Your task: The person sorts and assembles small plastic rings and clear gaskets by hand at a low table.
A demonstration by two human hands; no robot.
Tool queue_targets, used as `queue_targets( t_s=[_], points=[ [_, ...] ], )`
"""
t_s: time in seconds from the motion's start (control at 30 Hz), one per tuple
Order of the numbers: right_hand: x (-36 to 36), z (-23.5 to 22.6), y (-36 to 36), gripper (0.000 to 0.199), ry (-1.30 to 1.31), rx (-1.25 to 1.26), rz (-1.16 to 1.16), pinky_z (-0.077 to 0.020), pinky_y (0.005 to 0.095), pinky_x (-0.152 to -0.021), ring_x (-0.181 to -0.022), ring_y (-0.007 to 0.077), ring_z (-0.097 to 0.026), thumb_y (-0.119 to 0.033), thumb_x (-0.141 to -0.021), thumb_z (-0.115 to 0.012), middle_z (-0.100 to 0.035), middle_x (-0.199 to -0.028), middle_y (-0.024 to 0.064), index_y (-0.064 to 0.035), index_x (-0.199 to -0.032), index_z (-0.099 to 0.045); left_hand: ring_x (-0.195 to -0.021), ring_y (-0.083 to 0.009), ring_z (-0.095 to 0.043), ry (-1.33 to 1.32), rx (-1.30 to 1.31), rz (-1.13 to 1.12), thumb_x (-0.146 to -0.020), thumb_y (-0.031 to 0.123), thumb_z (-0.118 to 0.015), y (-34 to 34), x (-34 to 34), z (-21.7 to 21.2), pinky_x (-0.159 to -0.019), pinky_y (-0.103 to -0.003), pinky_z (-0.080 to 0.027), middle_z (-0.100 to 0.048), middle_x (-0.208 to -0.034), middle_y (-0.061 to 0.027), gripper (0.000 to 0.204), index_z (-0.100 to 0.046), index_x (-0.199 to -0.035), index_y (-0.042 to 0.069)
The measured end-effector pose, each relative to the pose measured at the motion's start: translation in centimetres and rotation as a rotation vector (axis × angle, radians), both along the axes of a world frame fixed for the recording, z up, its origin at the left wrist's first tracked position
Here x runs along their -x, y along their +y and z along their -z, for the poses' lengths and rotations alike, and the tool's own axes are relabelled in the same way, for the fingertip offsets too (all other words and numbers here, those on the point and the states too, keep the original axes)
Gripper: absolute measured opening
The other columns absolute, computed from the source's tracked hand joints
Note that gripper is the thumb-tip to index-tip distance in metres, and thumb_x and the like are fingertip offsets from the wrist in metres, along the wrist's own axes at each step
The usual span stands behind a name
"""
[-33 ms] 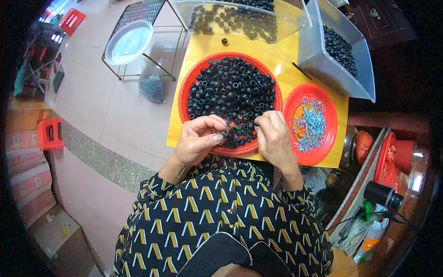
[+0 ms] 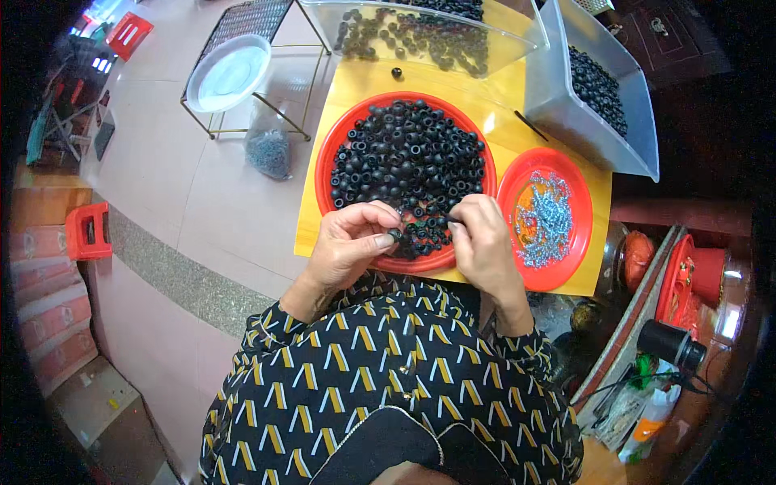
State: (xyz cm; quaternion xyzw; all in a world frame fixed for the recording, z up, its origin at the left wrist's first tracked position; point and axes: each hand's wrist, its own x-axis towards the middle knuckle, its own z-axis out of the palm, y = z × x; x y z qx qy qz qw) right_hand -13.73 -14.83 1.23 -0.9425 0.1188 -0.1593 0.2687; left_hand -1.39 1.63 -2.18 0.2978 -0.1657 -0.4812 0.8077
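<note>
A red round tray point(image 2: 326, 149) in front of me is heaped with small black round pieces point(image 2: 404, 153), many with a hole in one end. Over the tray's near left side, my left hand point(image 2: 356, 242) is closed in a pinch on one black round piece point(image 2: 395, 235). My right hand point(image 2: 485, 242) is at the near right side of the tray, thumb and forefinger pressed together on a small dark thing, mostly hidden by the fingers. Right of that hand lies a red oval plate point(image 2: 558, 279) holding a pile of small shiny silvery-blue parts point(image 2: 548, 222).
A yellow table point(image 2: 311, 218) carries the trays. Clear bins of black pieces stand at its far side point(image 2: 517, 40) and far right point(image 2: 638, 153). One loose piece point(image 2: 397, 73) lies between. A wire stand point(image 2: 303, 105) with a white basin point(image 2: 226, 73) is at left.
The whole view has shifted very slightly. Both hands keep the same pinch over the tray.
</note>
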Motion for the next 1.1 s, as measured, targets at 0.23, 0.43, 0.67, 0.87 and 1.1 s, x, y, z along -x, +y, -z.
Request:
queue_targets(
  t_s=[0.23,0.43,0.67,0.87,1.1],
  points=[
    [-0.9,-1.5,1.5,0.007,-0.028,-1.292,-0.001,-0.0472,0.0213,-0.065,-0.075,0.0094,-0.057,0.000,-0.084,-0.053,-0.058,-0.087,0.0053,0.0005,-0.091,-0.053,-0.081,-0.0179,-0.057,0.030,-0.002,0.026,-0.076,-0.007,-0.058,0.0,0.1,-0.2,-0.073,-0.029,-0.048,-0.053,-0.096,-0.0096,0.016,-0.059,-0.092,-0.002],
    [-0.8,-0.6,1.4,0.017,0.016,-1.393,0.026,-0.0457,0.0182,-0.060,-0.070,0.0071,-0.056,-0.005,-0.083,-0.058,-0.060,-0.080,0.0034,0.0001,-0.099,-0.059,-0.082,-0.0175,-0.058,0.054,0.018,0.004,-0.075,-0.009,-0.058,-0.4,0.2,0.0,-0.078,-0.029,-0.049,-0.053,-0.099,-0.0099,0.019,-0.060,-0.092,-0.002],
    [-1.1,-0.6,1.9,0.015,-0.001,-1.443,0.064,-0.0459,0.0180,-0.058,-0.067,0.0070,-0.056,-0.004,-0.080,-0.061,-0.059,-0.077,0.0025,-0.0001,-0.094,-0.057,-0.085,-0.0144,-0.057,0.058,-0.064,-0.012,-0.075,-0.008,-0.059,-0.3,0.6,-0.8,-0.078,-0.027,-0.049,-0.053,-0.099,-0.0089,0.019,-0.059,-0.094,-0.001],
    [-0.9,-0.7,2.1,0.014,-0.017,-1.443,0.064,-0.0477,0.0191,-0.056,-0.064,0.0096,-0.058,0.001,-0.078,-0.062,-0.060,-0.076,0.0064,0.0008,-0.091,-0.058,-0.085,-0.0136,-0.056,-0.138,-0.068,-0.016,-0.078,-0.005,-0.059,-0.2,0.6,-0.1,-0.077,-0.026,-0.049,-0.054,-0.098,-0.0092,0.017,-0.058,-0.095,-0.003],
    [-0.8,-1.1,2.8,0.016,-0.047,-1.317,0.052,-0.0476,0.0189,-0.061,-0.071,0.0085,-0.056,0.006,-0.076,-0.061,-0.058,-0.084,0.0061,0.0021,-0.091,-0.058,-0.085,-0.0132,-0.056,-0.262,-0.063,-0.026,-0.080,-0.003,-0.058,-0.2,0.6,0.1,-0.076,-0.025,-0.049,-0.054,-0.098,-0.0090,0.018,-0.057,-0.098,-0.004]
  ],
)
